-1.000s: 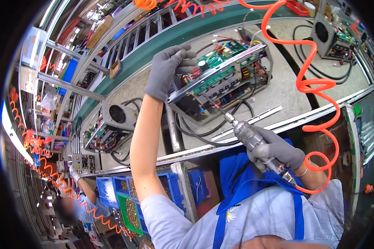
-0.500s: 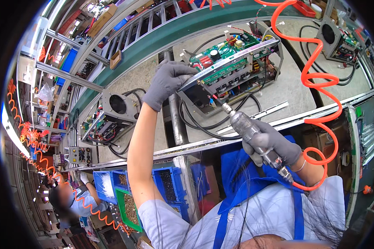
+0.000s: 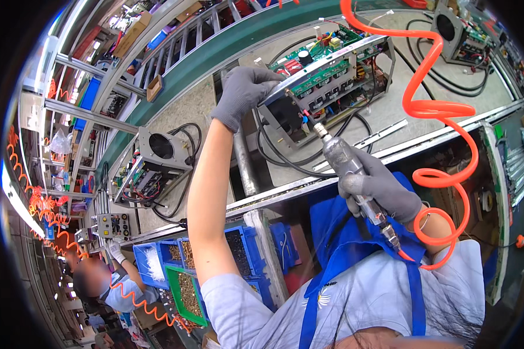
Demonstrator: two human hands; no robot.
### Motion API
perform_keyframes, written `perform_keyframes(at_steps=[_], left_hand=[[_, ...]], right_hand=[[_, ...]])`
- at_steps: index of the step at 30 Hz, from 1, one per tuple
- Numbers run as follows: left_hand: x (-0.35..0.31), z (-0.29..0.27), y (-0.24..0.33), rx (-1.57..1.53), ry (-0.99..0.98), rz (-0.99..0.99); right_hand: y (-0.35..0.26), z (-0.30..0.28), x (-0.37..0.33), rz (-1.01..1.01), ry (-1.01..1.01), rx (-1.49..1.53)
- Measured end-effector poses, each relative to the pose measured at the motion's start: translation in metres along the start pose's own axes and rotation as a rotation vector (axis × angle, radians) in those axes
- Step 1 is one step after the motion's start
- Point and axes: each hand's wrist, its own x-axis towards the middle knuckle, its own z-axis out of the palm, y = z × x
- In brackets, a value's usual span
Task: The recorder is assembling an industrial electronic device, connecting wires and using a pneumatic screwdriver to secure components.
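Observation:
My gloved right hand (image 3: 378, 186) is wrapped around a pneumatic screwdriver (image 3: 346, 157), whose tail joins a coiled orange air hose (image 3: 445, 171). The tool slants up and left, and its bit reaches the near face of an open electronic unit (image 3: 332, 87); whether it sits in a screw is too small to tell. Green circuit boards (image 3: 314, 65) are fixed along a metal rail (image 3: 326, 68) on this unit. At the unit's upper left corner my gloved left hand (image 3: 247, 93) pinches the end of that rail, fingers pressed together.
A similar unit with a fan (image 3: 154, 148) stands left on the workbench (image 3: 183, 102), another (image 3: 463, 41) far right. Black cables loop below the middle unit. Blue bins (image 3: 239, 256) and a green bin (image 3: 186, 291) hold small parts. A co-worker (image 3: 119, 279) is at lower left.
The view has shifted slightly. My left hand stays at the rail's corner and the screwdriver's bit stays at the unit's face. The hose coils have swung a little.

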Motion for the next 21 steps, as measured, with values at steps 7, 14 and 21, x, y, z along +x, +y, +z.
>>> perform_keyframes(at_steps=[7,14,21], left_hand=[[0.011,0.016,-0.001,-0.136,0.008,0.04],[0.02,0.021,0.012,-0.039,0.009,0.045],[0.02,0.014,0.002,-0.222,-0.095,0.131]], right_hand=[[0.007,0.007,-0.01,0.005,0.01,0.204],[0.013,0.01,-0.011,0.025,0.024,0.35],[0.011,0.013,-0.01,0.049,0.049,0.355]])
